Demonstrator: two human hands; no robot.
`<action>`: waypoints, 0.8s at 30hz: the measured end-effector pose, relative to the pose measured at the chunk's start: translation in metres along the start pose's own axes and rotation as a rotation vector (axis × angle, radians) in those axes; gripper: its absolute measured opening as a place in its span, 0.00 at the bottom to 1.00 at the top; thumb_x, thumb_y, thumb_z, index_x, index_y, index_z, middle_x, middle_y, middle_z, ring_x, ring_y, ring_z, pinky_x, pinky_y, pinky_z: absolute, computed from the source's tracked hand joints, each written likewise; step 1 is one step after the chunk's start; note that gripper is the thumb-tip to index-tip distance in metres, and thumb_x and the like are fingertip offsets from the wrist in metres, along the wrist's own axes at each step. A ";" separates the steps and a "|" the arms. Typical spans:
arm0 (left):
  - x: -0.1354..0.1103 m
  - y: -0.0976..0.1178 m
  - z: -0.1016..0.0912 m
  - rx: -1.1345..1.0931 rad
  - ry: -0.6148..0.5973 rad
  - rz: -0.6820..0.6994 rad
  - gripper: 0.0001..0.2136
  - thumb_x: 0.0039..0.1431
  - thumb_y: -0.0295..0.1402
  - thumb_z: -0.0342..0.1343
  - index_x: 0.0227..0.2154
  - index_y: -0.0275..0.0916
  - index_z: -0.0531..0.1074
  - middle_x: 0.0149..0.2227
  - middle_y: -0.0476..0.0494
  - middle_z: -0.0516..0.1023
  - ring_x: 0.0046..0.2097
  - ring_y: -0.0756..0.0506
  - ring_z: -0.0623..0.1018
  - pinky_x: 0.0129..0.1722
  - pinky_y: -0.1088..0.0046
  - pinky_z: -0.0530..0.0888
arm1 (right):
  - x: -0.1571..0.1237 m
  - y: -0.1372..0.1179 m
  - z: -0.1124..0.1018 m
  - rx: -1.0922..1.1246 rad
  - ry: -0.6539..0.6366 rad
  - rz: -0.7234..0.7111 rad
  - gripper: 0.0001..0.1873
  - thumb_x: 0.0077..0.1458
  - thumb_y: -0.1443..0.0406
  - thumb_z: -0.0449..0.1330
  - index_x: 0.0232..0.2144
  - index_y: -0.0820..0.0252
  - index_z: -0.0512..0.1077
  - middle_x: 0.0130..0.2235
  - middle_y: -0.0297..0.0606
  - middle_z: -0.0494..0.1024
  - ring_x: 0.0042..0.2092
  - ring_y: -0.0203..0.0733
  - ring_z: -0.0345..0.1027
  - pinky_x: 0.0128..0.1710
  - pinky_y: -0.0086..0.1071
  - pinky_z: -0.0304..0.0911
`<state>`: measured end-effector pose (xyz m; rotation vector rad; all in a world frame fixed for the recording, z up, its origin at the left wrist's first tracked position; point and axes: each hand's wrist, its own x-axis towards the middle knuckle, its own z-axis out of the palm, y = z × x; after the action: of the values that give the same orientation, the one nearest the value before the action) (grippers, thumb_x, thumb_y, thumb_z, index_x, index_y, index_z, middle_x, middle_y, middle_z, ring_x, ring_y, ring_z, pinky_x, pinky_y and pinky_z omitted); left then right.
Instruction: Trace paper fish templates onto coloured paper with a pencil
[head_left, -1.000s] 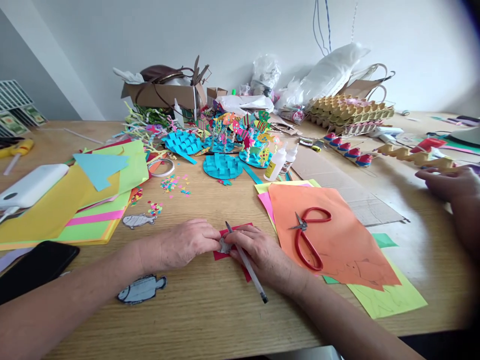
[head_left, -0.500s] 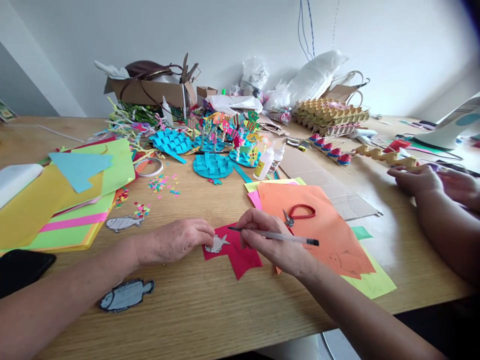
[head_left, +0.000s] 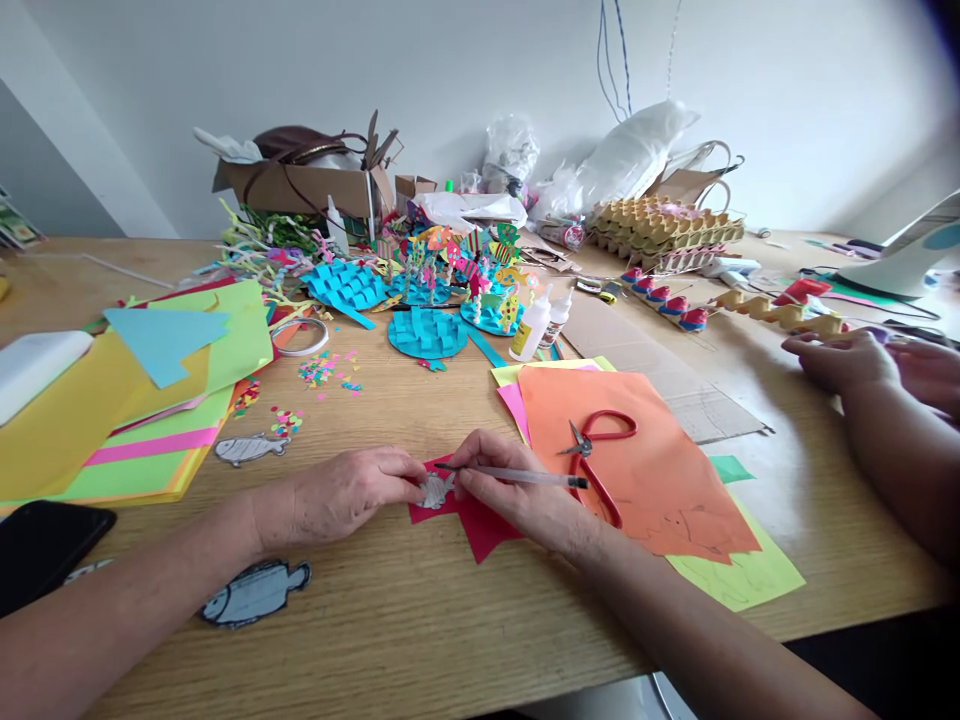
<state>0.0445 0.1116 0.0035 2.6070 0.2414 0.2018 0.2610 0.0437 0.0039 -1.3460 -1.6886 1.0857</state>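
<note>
My left hand (head_left: 341, 490) is closed, its fingertips holding a small grey paper fish cutout (head_left: 433, 491) flat against a piece of red paper (head_left: 484, 530). A slim pen (head_left: 525, 476) with a clear barrel and black end is gripped in my right hand (head_left: 517, 500). The pen's tip is at the upper edge of the fish, but I cannot tell whether it touches the paper. Larger grey fish cutouts lie nearby: one (head_left: 251, 449) beyond my left wrist, another with a dark outline (head_left: 259, 592) under my left forearm.
Red-handled scissors (head_left: 581, 450) lie on orange paper (head_left: 637, 400) to the right. Glue bottles (head_left: 531, 328) and blue woven paper discs (head_left: 427, 333) stand farther back. Coloured sheets (head_left: 142, 470) and a black phone (head_left: 52, 550) are left. A co-worker's hands (head_left: 847, 360) work at the right.
My right hand has moved left and slightly down, bringing the pen tip to the paper fish. My left fingertips remain on the fish. The scissors' second handle now shows.
</note>
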 end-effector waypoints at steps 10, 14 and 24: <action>-0.006 -0.003 0.005 -0.009 -0.034 -0.001 0.19 0.67 0.24 0.37 0.55 0.43 0.65 0.53 0.42 0.69 0.54 0.47 0.68 0.54 0.69 0.65 | -0.007 0.010 0.005 -0.290 0.017 -0.163 0.06 0.57 0.67 0.52 0.35 0.58 0.69 0.31 0.34 0.77 0.31 0.37 0.69 0.29 0.28 0.60; -0.007 -0.007 0.008 -0.024 -0.037 0.016 0.21 0.66 0.22 0.39 0.57 0.46 0.61 0.55 0.45 0.68 0.55 0.46 0.66 0.56 0.68 0.63 | -0.007 0.010 0.005 -0.295 0.005 -0.144 0.06 0.57 0.67 0.52 0.35 0.58 0.69 0.32 0.35 0.77 0.33 0.38 0.70 0.30 0.28 0.61; 0.008 -0.007 -0.003 -0.054 -0.013 0.012 0.17 0.64 0.20 0.41 0.45 0.41 0.72 0.47 0.45 0.74 0.48 0.47 0.71 0.49 0.71 0.67 | -0.009 -0.002 -0.002 -0.097 -0.029 -0.141 0.05 0.50 0.70 0.51 0.27 0.59 0.66 0.25 0.30 0.70 0.27 0.34 0.63 0.26 0.26 0.56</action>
<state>0.0506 0.1203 0.0030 2.5554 0.2131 0.1930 0.2634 0.0351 0.0064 -1.2542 -1.8494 0.9576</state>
